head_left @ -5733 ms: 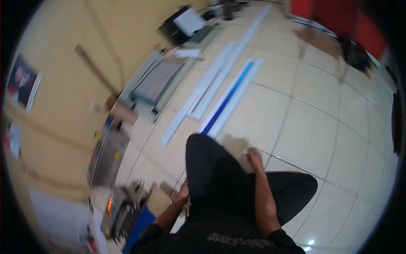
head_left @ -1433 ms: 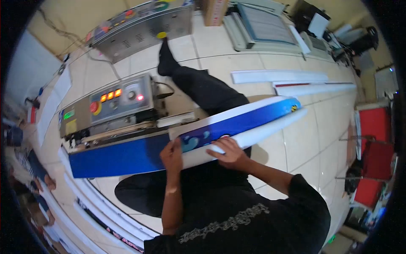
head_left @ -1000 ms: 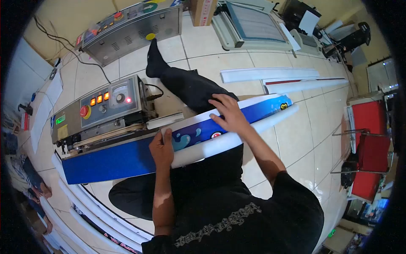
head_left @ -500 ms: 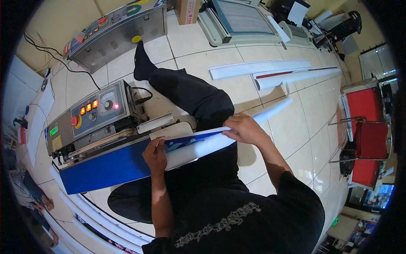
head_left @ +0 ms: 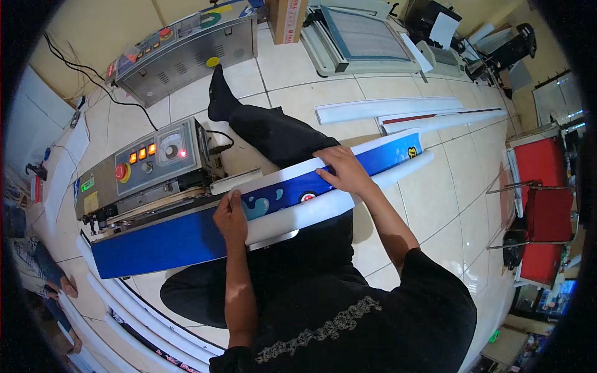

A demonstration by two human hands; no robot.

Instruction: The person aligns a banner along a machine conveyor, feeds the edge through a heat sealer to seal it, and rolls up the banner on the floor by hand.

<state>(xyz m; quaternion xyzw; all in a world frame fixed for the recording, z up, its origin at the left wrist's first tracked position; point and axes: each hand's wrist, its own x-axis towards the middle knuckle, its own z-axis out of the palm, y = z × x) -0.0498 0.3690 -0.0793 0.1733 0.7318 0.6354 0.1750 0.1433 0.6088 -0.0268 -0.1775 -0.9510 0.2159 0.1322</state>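
Note:
A partly rolled banner (head_left: 367, 163) lies across my lap, with a blue printed strip, a white margin along its far edge and a white roll along its near side. My left hand (head_left: 231, 219) is closed on the banner's left end, thumb and finger pinching by the margin. Further right, my right hand (head_left: 343, 168) lies over the printed strip, fingers stretched across the white margin and thumb apart. Left of the banner stands a sealing machine (head_left: 149, 163) with lit orange switches and a red button. A long blue panel (head_left: 161, 244) runs along its near side, reaching my left hand.
White rolls (head_left: 388, 110) lie on the tiled floor ahead, and several more long rolls (head_left: 143, 320) at lower left. A second metal machine (head_left: 186, 59) and a framed flat machine (head_left: 367, 40) stand beyond. Red chairs (head_left: 544, 211) are at right. Another person's hand (head_left: 68, 287) shows at far left.
The banner's far edge has turned outward, uncovering more of the blue print. My right hand has gone from pinching the edge to lying across the strip. The view has shifted slightly.

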